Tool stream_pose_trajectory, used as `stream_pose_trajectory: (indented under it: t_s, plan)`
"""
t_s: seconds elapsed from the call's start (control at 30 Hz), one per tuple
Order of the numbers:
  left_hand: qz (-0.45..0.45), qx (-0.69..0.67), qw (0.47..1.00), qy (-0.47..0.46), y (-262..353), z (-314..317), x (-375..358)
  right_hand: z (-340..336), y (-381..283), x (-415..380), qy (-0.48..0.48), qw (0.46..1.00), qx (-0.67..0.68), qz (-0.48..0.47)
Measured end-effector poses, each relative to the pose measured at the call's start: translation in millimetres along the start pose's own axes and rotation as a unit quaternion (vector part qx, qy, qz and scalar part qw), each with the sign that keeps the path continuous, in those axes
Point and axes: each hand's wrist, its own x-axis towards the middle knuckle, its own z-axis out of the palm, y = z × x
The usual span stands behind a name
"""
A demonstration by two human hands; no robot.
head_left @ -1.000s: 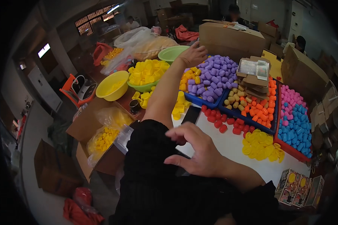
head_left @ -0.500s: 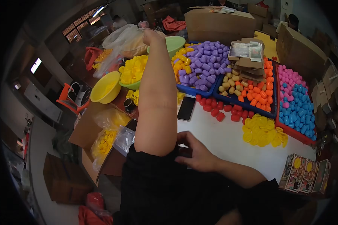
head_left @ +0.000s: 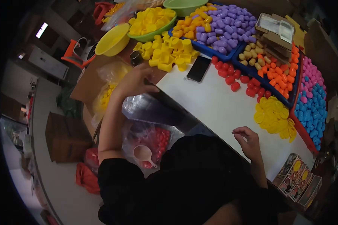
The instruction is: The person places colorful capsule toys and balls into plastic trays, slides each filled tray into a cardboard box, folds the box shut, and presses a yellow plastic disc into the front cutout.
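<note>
My left hand (head_left: 136, 81) is over the table's left edge, its fingers apart and bent downward, with nothing seen in it. Close to it are a dark cup (head_left: 136, 58) and a heap of yellow plastic pieces (head_left: 168, 52). Below the hand lies clear plastic wrapping (head_left: 144, 107). My right hand (head_left: 248, 141) hovers by the near edge of the white tabletop (head_left: 218, 108), thumb and forefinger apart, holding nothing that shows. Nearest to it is a pile of flat yellow discs (head_left: 272, 117).
Blue trays (head_left: 229, 56) hold purple, yellow, tan and orange capsules; a red tray (head_left: 303, 132) holds pink and blue ones. Red capsules (head_left: 234, 87) and a phone (head_left: 199, 69) lie loose. Boxes (head_left: 296, 180) stand at right. A scoop (head_left: 142, 153) rests in a bag below.
My left hand has come back from the plastic bag at the far side to the table's left edge. My right hand has moved right, away from my left arm. The view has shifted downward.
</note>
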Motion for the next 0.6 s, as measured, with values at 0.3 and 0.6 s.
stream_pose_trajectory:
  t_s: [0.3, 0.6]
  plan:
    - [-0.239, -0.165, 0.957, -0.014, -145, 81, -108, 35, 25, -53, -0.096, 0.994, 0.006, 0.057]
    - [-0.191, -0.198, 0.960, 0.046, -157, 103, -119, 63, 36, -68, -0.152, 0.987, -0.005, 0.057]
